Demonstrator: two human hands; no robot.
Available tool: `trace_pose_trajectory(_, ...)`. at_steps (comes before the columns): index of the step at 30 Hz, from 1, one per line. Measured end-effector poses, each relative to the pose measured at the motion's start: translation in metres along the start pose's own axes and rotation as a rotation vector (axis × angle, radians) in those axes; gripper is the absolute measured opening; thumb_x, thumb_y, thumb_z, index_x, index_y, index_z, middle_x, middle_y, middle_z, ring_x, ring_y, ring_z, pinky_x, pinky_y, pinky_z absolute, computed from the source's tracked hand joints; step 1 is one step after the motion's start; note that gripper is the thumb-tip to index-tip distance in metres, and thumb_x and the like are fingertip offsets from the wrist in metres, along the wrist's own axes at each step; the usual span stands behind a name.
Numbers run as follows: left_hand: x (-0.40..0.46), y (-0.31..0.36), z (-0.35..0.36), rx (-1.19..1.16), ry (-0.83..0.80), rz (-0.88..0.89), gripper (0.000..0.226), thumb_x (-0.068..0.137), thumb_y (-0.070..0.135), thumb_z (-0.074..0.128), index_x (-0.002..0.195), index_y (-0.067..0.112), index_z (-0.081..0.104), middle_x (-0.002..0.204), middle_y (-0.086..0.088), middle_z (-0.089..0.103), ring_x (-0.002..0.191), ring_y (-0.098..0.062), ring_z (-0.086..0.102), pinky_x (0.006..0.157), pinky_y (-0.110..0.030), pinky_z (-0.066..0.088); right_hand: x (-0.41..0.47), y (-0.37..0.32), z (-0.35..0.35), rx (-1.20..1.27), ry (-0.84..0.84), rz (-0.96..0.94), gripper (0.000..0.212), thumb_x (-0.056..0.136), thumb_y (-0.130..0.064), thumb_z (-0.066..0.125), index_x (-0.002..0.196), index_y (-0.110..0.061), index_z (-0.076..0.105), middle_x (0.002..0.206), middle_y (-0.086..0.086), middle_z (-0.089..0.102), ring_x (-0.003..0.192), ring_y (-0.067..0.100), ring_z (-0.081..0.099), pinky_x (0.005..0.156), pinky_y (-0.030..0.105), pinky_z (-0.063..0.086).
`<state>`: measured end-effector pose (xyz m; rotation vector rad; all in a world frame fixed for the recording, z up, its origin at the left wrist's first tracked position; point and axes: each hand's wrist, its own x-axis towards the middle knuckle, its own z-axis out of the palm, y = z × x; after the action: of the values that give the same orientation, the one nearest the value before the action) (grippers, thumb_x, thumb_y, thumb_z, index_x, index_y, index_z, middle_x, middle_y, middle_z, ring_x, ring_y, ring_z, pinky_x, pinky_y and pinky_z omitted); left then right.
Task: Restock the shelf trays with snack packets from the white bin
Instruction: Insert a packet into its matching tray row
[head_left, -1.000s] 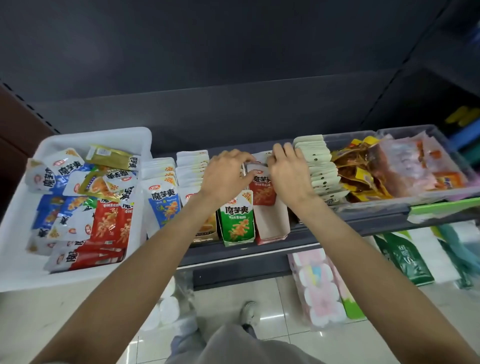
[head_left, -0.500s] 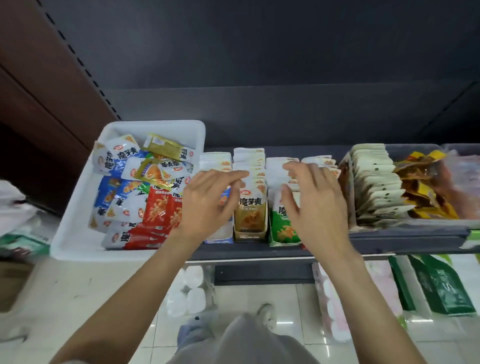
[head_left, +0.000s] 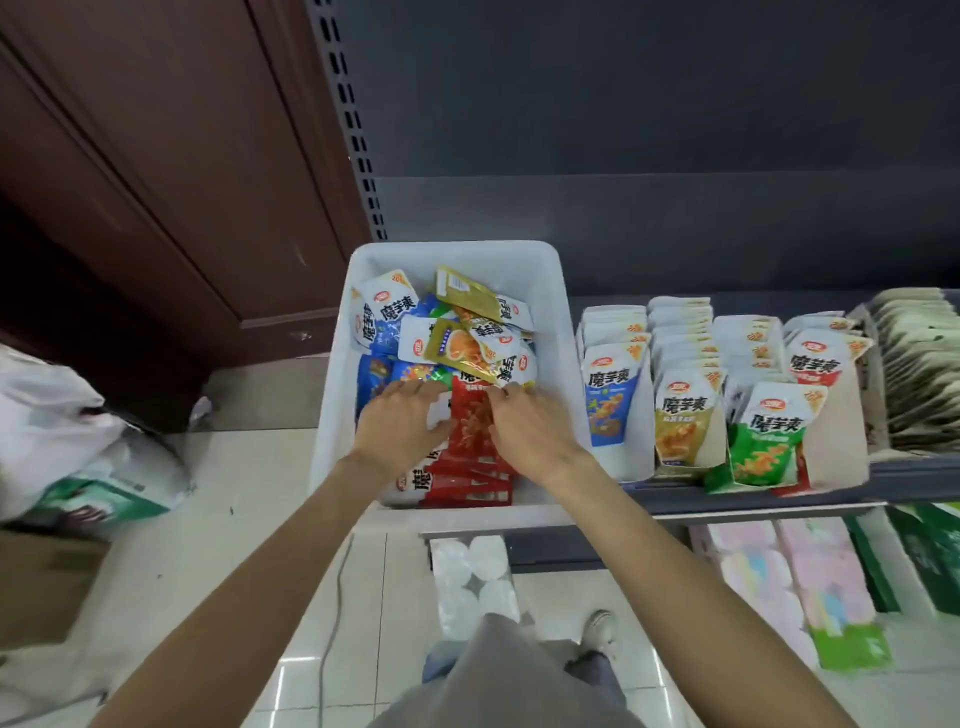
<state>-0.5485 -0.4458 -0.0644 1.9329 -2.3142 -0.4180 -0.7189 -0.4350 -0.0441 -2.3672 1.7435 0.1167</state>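
Both hands in white bin (head_left: 332, 415). Left hand (head_left: 397, 426) flat on packets, fingers spread. Right hand (head_left: 524, 426) fingers on red packets (head_left: 470, 431), grip unclear. Likely gathering red stack for near-empty right shelf tray (head_left: 839, 431).

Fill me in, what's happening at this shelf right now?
A person is restocking snack packets. Both hands are down in the white bin: the left hand and right hand rest on the stack of red packets, one on each side. Whether the fingers have gripped a packet is unclear. On the shelf to the right, the trays already hold blue, yellow and green packets standing in rows.
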Motion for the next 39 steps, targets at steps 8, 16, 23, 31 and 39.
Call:
trace_pose_trajectory(8,0.02,0.026,0.029,-0.159,-0.118,-0.065,0.072,0.087,0.041,0.059,0.138,0.008,0.021,0.115,-0.019,0.054,0.108,-0.034,0.055,0.086,-0.041,0.045,0.008,-0.01,0.031,0.241,-0.136,0.223,0.059,0.087,-0.015,0.06,0.139,-0.006,0.034,0.135,0.014,0.045,0.117,0.031,0.051,0.095,0.037,0.042)
trace_pose_trajectory(16,0.015,0.011,-0.005,-0.582,-0.201,-0.145,0.078,0.078,0.016,0.072,0.143,0.02,0.028,0.109,-0.005,0.067,0.105,-0.022,0.061,0.087,-0.031,0.046,0.009,0.0,0.03,0.301,-0.136,0.203,0.056,0.09,-0.024,0.057,0.141,-0.016,0.035,0.135,0.01,0.049,0.119,0.03,0.05,0.098,0.036,0.041)
trace_pose_trajectory(23,-0.028,-0.038,-0.063,-1.014,-0.179,-0.214,0.035,0.078,0.001,0.072,0.11,0.015,0.065,0.081,0.016,0.071,0.074,0.011,0.063,0.063,-0.011,0.051,-0.015,-0.012,0.006,1.256,0.025,0.343,0.033,0.094,-0.034,0.055,0.126,-0.03,0.047,0.118,0.003,0.061,0.11,0.021,0.061,0.086,0.037,0.055)
trace_pose_trajectory(31,-0.025,0.0,-0.069,-0.897,-0.067,0.11,0.031,0.081,0.007,0.07,0.088,0.037,0.064,0.08,0.027,0.068,0.083,0.004,0.063,0.07,-0.012,0.05,-0.056,0.0,-0.038,1.455,0.383,0.351,0.018,0.088,-0.016,0.064,0.104,-0.021,0.059,0.098,-0.005,0.068,0.086,0.012,0.067,0.062,0.03,0.058)
trace_pose_trajectory(39,-0.011,0.133,-0.05,-0.613,0.287,0.638,0.014,0.082,0.022,0.068,0.095,0.016,0.072,0.089,0.009,0.07,0.079,-0.004,0.062,0.073,-0.027,0.052,-0.15,0.095,-0.07,1.314,0.811,0.305,0.014,0.085,-0.013,0.063,0.092,-0.024,0.067,0.089,-0.013,0.072,0.083,0.008,0.067,0.07,0.02,0.054)
